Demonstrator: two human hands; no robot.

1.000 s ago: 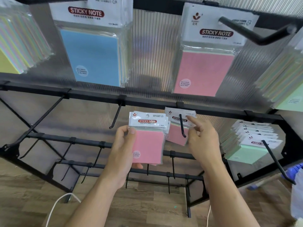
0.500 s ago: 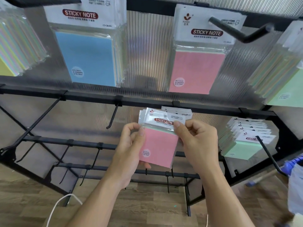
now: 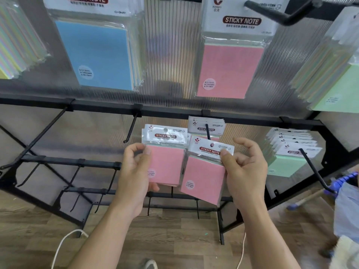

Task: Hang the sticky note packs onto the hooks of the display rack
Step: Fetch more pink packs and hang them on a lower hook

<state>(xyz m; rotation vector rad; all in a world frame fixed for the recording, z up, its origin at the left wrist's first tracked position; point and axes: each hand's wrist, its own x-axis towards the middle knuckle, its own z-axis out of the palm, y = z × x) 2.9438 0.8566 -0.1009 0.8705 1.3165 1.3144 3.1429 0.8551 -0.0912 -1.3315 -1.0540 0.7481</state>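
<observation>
- Splitting the load: carrying a single pink pack (image 3: 204, 177) alone in the right hand (image 3: 246, 171), where half a second ago both hands were closing on one stack (image 3: 167, 164) together.
- Reading as the start of another hanging step: one pack freed and ready, but not yet sitting on any hook.
- Holding that pack tilted, header leaning in toward the left hand (image 3: 134, 171), lower corner swinging out below the right palm.
- Bringing its punched hole (image 3: 212, 145) just under the tip of the hook (image 3: 207, 131) directly above the right thumb, with the hung pink packs (image 3: 206, 126) already waiting farther back on that hook.
- Pinching the header's right edge with the right thumb pressing on the front; leaving the other fingers loosely curled and lifted above it. Not possible to tell which finger is backing the pack from behind.
- Gripping the remaining stack at its left edge in the left hand, thumb lying on the front, fingers wrapping behind, fingertips peeking out under the lower edge.
- Keeping the stack upright and just beside the single pack, edges overlapping or nearly touching between the two hands.
- Leaving an empty hook (image 3: 131, 129) just above the left hand, and green packs (image 3: 287, 164) hanging beyond the right hand's outer side.
</observation>
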